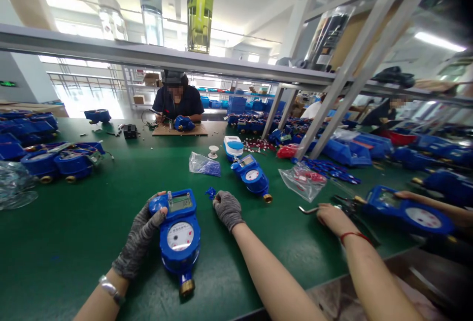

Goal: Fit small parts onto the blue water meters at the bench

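My left hand (142, 234), in a grey fingerless glove, grips the upper left side of a blue water meter (180, 237), thumb on its top by the display. The meter has a digital display, a round white dial and a brass threaded end pointing towards me. To its right, my right hand (229, 210), gloved likewise, is closed with its fingertips down at small blue plastic pieces (210, 193) on the table. Whether a piece is between those fingers is hidden. Beyond that hand lie another blue water meter (253, 175) and a white-topped blue meter (232, 147).
A bag of blue pieces (205, 164), a white spool (213, 152) and a bag of red pieces (305, 180) lie on the green table (111, 227). At right, a co-worker's hand (334, 220) is by a metal rod. Another person sits opposite. A shelf (236, 62) crosses above.
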A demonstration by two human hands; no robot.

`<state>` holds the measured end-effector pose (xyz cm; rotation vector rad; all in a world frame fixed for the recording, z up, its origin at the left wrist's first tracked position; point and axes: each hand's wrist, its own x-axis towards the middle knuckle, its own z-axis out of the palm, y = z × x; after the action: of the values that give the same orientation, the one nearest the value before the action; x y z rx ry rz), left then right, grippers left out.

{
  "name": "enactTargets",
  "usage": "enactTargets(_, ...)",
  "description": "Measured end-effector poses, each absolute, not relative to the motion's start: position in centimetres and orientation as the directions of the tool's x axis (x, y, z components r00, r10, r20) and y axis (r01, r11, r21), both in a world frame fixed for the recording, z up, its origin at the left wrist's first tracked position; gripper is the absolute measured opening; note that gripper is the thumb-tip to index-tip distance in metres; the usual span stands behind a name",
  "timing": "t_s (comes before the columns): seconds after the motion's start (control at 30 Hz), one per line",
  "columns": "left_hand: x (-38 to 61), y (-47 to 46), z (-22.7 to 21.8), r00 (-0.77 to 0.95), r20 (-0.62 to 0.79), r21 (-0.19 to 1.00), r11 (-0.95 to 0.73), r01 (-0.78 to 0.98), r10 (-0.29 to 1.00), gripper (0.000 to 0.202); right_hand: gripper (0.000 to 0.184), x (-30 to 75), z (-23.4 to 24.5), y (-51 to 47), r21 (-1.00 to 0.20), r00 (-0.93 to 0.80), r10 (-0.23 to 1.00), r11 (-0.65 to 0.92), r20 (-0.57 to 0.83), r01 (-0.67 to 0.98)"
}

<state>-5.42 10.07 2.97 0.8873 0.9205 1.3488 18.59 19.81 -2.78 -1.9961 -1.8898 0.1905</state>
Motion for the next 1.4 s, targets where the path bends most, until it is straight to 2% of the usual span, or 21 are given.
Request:
enactTargets(0.13, -6.2, 10.4, 2.7, 0.028, -0.016, 0.917, 0.026, -0.398, 0.999, 0.074, 0.018, 18.5, -2.4, 19.2, -0.331, 0.044, 0.988, 0.008, 0.148, 0.943)
enactTargets(0.37, -6.9, 10.2, 3.4, 0.162, -0.084, 0.888, 0.148, -0.435, 0.983, 0.077, 0.021, 19.6, -2.7, 15.7, -0.241, -0.083, 0.980, 0.126, 0.182, 0.962)
enactTargets(0.5, -6.3, 9.7, 3.8, 0.146, -0.090, 0.897, 0.143, -0.417, 0.985, 0.075, 0.021, 19.7, -2.8, 15.7, -0.251, -0.079, 0.976, 0.130, 0.204, 0.959)
enactTargets(0.8, -6.3, 9.8, 3.3, 0.092, -0.166, 0.889, 0.189, -0.417, 0.982, 0.075, 0.014, 20.0, -2.6, 15.8, -0.448, -0.007, 0.970, 0.118, 0.242, 0.886)
enactTargets(0.9, -6.3, 9.8, 3.3, 0.108, -0.158, 0.883, 0.189, -0.430, 0.982, 0.074, 0.014, 18.4, -1.6, 14.9, -0.527, -0.066, 0.959, 0.208, 0.276, 0.824)
enactTargets(1.0, -6.2, 9.7, 3.4, 0.097, -0.165, 0.879, 0.191, -0.436, 0.982, 0.075, 0.011, 16.5, -0.4, 14.2, -0.630, -0.158, 0.923, 0.358, 0.351, 0.689)
enactTargets(1.07, -6.2, 9.7, 3.4, 0.078, -0.188, 0.877, 0.203, -0.435, 0.979, 0.077, 0.009, 15.7, 0.1, 14.1, -0.658, -0.200, 0.903, 0.416, 0.380, 0.628)
enactTargets(1.23, -6.1, 9.7, 3.3, 0.086, -0.192, 0.861, 0.210, -0.464, 0.978, 0.074, 0.010, 15.6, 0.5, 14.4, -0.582, -0.265, 0.883, 0.458, 0.388, 0.672)
enactTargets(1.4, -6.0, 9.8, 3.5, 0.115, -0.145, 0.875, 0.181, -0.449, 0.983, 0.077, 0.022, 16.4, -0.4, 13.9, -0.408, -0.428, 0.798, 0.591, 0.425, 0.696)
